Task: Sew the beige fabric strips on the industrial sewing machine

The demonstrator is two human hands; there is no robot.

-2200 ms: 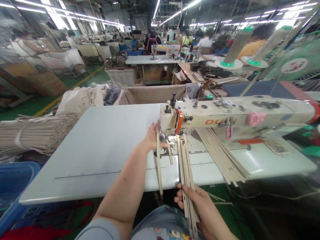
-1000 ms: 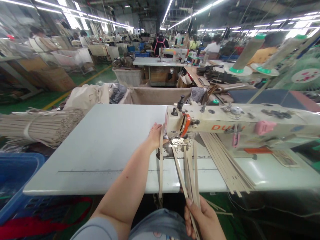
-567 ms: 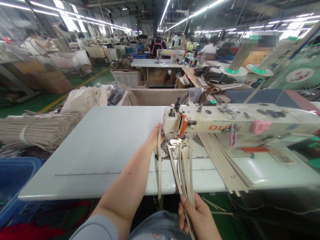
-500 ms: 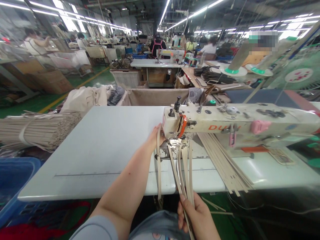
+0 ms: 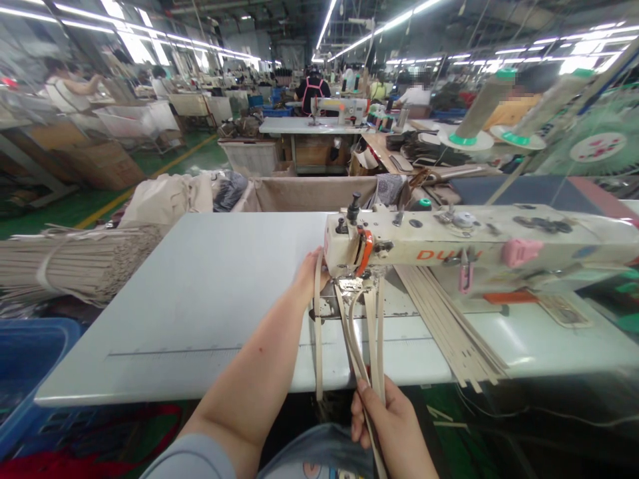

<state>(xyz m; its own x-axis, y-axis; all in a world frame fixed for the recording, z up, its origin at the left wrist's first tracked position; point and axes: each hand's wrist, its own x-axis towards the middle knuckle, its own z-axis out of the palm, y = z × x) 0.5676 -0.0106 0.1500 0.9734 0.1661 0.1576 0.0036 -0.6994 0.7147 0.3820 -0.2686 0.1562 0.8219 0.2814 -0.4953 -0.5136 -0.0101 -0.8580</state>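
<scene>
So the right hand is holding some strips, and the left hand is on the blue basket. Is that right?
Not quite: the left hand isn't there; the head view shows it beside the sewing machine. The right hand is indeed holding some strips.

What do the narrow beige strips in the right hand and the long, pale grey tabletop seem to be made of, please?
The narrow beige strips in the right hand look like matte fabric or synthetic leather, bending in soft curves; which is unclear. The long, pale grey tabletop looks like smooth, semi-gloss laminate, perhaps, given its bright reflections.
</scene>
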